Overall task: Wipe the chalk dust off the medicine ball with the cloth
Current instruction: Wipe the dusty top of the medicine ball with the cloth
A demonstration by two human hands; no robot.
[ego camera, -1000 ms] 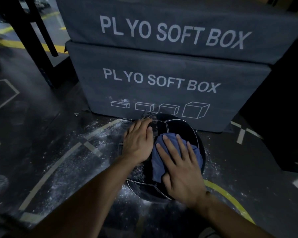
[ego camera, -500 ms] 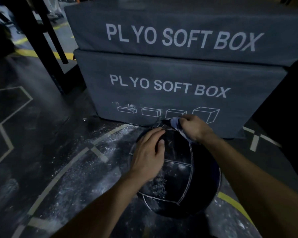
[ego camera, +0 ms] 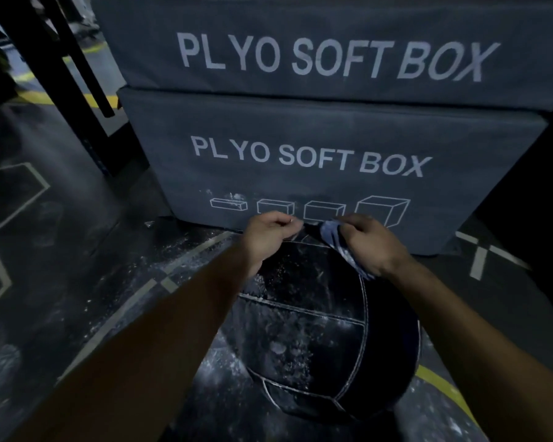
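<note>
A black medicine ball [ego camera: 316,333] with white seams lies on the floor against the lower box, and white chalk dust speckles its top and front. A blue cloth [ego camera: 334,237] is stretched over the ball's far top. My right hand [ego camera: 369,247] grips the cloth in a fist, and a tail hangs down below the wrist. My left hand [ego camera: 268,236] is curled at the ball's far left top. Its fingertips pinch the cloth's darker left end.
Two stacked grey boxes marked PLYO SOFT BOX [ego camera: 316,154] stand right behind the ball. Chalk dust is scattered over the dark floor [ego camera: 179,269] to the left of the ball. A black rack frame [ego camera: 77,100] rises at the far left.
My right hand lifted the cloth from the ball's top to its far edge. My left hand left the ball's surface, moved forward and curled onto the cloth's end.
</note>
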